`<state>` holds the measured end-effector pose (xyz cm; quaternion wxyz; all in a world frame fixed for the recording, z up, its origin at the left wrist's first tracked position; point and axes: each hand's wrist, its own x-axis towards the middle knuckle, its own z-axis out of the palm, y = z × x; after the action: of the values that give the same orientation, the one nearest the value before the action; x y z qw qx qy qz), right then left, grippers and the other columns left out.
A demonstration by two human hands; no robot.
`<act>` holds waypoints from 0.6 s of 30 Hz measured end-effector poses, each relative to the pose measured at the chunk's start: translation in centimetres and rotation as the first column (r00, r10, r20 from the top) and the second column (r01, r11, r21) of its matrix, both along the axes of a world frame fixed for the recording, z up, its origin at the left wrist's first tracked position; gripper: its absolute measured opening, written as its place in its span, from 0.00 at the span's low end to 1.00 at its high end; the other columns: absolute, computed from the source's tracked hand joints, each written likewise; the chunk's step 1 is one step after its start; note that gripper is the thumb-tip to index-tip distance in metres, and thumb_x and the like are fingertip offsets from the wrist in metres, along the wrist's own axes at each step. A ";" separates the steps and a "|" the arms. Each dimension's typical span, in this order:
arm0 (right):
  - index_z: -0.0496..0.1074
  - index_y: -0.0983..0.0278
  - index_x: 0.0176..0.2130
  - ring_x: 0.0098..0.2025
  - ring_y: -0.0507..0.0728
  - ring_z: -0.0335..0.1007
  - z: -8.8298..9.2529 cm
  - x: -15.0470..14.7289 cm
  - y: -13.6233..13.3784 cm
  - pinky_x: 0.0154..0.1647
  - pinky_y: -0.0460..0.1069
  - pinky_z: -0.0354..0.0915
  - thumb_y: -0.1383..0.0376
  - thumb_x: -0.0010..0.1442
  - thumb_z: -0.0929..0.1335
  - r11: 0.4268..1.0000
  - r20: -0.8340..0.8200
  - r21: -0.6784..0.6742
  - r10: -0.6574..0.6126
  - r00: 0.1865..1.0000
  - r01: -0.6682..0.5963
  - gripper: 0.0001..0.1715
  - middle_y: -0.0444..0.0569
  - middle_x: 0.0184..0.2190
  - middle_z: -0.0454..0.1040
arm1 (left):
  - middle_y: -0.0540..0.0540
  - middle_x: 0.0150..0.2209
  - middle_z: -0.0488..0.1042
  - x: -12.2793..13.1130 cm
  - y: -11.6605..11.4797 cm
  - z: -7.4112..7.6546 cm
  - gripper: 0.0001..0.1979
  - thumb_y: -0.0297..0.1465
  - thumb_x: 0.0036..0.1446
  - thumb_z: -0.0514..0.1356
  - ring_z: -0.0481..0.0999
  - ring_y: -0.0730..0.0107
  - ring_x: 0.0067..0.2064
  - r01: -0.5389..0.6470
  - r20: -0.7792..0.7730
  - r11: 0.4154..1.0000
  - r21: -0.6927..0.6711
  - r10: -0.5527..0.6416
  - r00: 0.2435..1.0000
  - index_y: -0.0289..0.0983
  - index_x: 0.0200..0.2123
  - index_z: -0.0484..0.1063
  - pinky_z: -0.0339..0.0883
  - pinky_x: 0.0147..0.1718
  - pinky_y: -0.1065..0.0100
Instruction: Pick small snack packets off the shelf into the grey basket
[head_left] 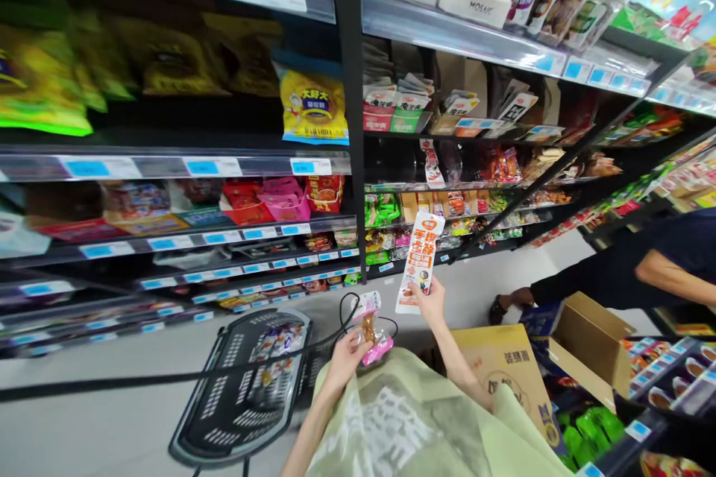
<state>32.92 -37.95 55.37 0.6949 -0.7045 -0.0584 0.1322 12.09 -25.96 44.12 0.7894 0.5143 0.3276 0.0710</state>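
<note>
Pale green fabric (403, 425) crumples nearest, with a black lattice plastic basket (224, 402) on the floor to its left. The right hand (430, 305) pinches the bottom end of a tall, glossy white-and-orange packet (421, 261) raised before the shelves; so thin a hold could let it slip. The left hand (344, 359) is closed on a small, crinkly pink packet (372, 332).

shirt (447, 440): pale green, loose, short sleeves
print (385, 421): large white lettering on front, unreadable
forearms (456, 361): bare below sleeves
left hand (347, 358), right hand (430, 303): bare
</note>
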 end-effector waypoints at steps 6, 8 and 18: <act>0.78 0.64 0.41 0.34 0.60 0.81 -0.4 1.4 1.7 0.34 0.52 0.76 0.56 0.50 0.78 1.000 0.022 -0.012 -0.003 1.000 0.003 0.20 0.51 0.34 0.85 | 0.37 0.37 0.86 1.5 3.1 -1.8 0.45 0.47 0.39 0.78 0.86 0.46 0.40 0.003 -0.031 1.000 0.000 -0.003 1.000 0.31 0.58 0.74 0.79 0.44 0.53; 0.79 0.64 0.42 0.35 0.61 0.81 -0.3 2.0 2.5 0.35 0.52 0.76 0.54 0.51 0.78 0.999 0.046 -0.018 -0.026 0.999 0.027 0.22 0.51 0.33 0.84 | 0.37 0.37 0.86 2.6 4.6 -2.0 0.48 0.49 0.37 0.79 0.86 0.46 0.41 0.032 -0.017 0.999 -0.015 -0.032 0.999 0.31 0.58 0.74 0.79 0.45 0.53; 0.79 0.64 0.43 0.35 0.62 0.81 -1.1 5.4 5.0 0.36 0.53 0.77 0.49 0.52 0.78 0.991 0.060 0.015 -0.136 0.989 0.135 0.26 0.53 0.38 0.85 | 0.36 0.43 0.86 8.5 11.9 -2.0 0.42 0.51 0.33 0.80 0.84 0.38 0.51 0.128 0.035 0.990 -0.050 -0.127 0.991 0.38 0.51 0.77 0.75 0.56 0.46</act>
<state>38.31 -32.90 54.23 0.7040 -0.7067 -0.0324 0.0628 20.56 -14.01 42.09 0.8105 0.5123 0.2834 0.0200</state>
